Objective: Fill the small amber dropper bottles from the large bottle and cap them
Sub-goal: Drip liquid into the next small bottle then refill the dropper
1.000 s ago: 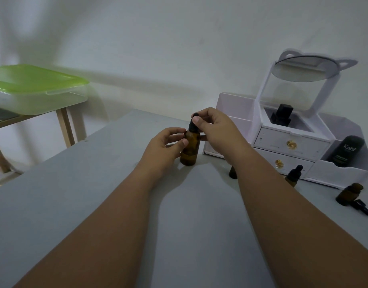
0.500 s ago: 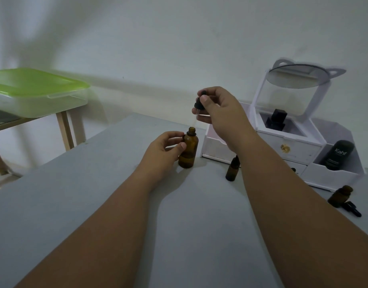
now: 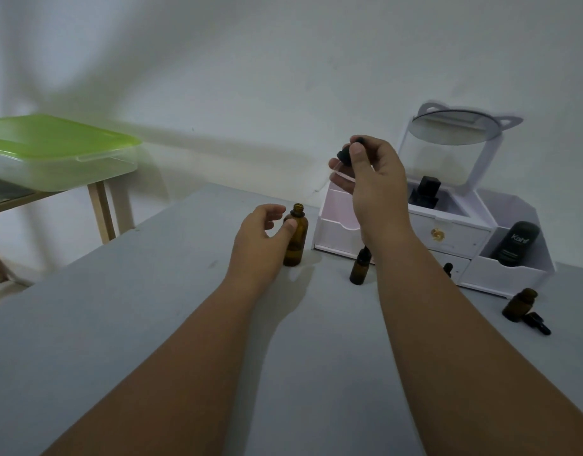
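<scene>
**Head view.** The large bottle (image 3: 295, 235) stood upright and uncapped near the far edge of the worktop (image 3: 158, 324), about midway along it. The left hand (image 3: 262, 240) held it lightly, thumb against its side and fingers curled behind the shoulder, probably to keep it from tipping while its neck was open. The right hand (image 3: 374, 182) was raised above and to the right of that bottle, thumb and fingertips pinching the black dropper (image 3: 347, 154). Its glass stem showed only faintly, slanting down to the left. Holding the dropper clear of the neck suggested liquid was about to be carried to a small bottle.

A capped small bottle (image 3: 358, 267) stood just in front of the left front corner of the white organiser (image 3: 448, 230), which occupied the far right corner. An open bottle (image 3: 519, 306) stood near the right edge, with a loose cap (image 3: 539, 323) lying against its base, presumably ready for filling. A third black cap (image 3: 448, 269) showed beside the right forearm, its bottle hidden. Beyond the left edge, a green-lidded box (image 3: 53, 153) sat on a side table.
</scene>
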